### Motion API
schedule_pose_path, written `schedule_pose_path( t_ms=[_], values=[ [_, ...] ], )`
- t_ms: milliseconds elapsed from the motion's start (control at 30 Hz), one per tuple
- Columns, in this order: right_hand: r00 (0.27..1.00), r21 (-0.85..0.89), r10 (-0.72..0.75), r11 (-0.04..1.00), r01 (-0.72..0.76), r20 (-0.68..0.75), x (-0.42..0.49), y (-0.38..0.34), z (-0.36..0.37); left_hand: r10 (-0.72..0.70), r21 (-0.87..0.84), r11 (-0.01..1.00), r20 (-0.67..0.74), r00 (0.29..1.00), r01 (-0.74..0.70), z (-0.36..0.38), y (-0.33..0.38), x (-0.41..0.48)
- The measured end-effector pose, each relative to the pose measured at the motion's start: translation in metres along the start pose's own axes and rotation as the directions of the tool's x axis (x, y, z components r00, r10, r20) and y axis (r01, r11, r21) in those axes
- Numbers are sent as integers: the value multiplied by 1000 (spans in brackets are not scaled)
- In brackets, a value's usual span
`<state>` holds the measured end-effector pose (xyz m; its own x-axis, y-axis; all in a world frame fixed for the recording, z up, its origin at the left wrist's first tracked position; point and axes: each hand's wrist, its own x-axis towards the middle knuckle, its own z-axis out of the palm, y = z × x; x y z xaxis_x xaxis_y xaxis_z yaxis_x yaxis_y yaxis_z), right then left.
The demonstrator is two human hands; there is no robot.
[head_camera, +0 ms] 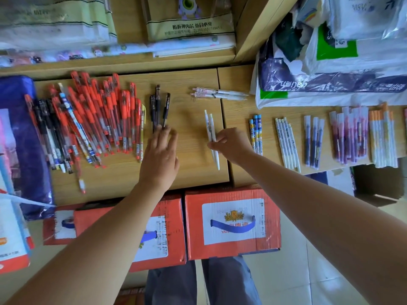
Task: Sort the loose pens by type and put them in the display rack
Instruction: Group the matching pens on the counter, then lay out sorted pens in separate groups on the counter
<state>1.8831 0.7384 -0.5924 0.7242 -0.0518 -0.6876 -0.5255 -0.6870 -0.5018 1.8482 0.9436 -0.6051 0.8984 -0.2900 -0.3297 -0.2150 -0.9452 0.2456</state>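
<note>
A big heap of red pens [105,119] mixed with some black and patterned ones lies on the left of the wooden table [191,172]. Three black pens [159,106] lie side by side near the middle; my left hand [160,155] rests flat with straight fingertips touching their near ends. Two white pens [210,128] lie to the right, and my right hand [231,145] pinches them at mid-length. Pink-capped clear pens [217,94] lie farther back. Sorted groups lie along the right: blue patterned pens [256,133], white pens [287,142], purple pens [313,142].
More purple-pink pens [350,137] and orange-tipped white pens [383,137] lie at the far right. Plastic bags [330,62] pile up at the back right. A blue package [19,139] flanks the left. Two red cartons [231,223] stand below the table edge.
</note>
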Motion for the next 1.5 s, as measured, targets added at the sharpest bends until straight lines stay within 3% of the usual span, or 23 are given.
schedule_pose_path(
  t_ms=[333,600,800,1033,1200,1333,1500],
  values=[
    [983,-253,-64,967,19,-171,2,-8,29,-24,46,999,47,999,21,-4,-17,-13],
    [965,-223,-158,969,111,-209,-5,0,35,-69,98,993,48,996,64,-4,-11,-10],
    [966,-210,-139,973,93,-216,-10,3,32,-79,93,993,37,996,75,-4,-10,-12],
    [967,-129,-204,974,185,-155,-22,7,11,-27,58,998,-51,998,30,-12,6,-14],
    [961,-70,-247,968,239,-126,-32,9,-3,18,32,999,29,999,-19,-24,24,-9],
    [951,-83,-306,950,302,-49,-38,4,-9,-41,27,999,112,993,38,-29,33,-9],
    [935,-108,-352,928,355,49,-41,-12,-5,-142,-27,989,47,989,143,-34,25,-22]
  ],
)
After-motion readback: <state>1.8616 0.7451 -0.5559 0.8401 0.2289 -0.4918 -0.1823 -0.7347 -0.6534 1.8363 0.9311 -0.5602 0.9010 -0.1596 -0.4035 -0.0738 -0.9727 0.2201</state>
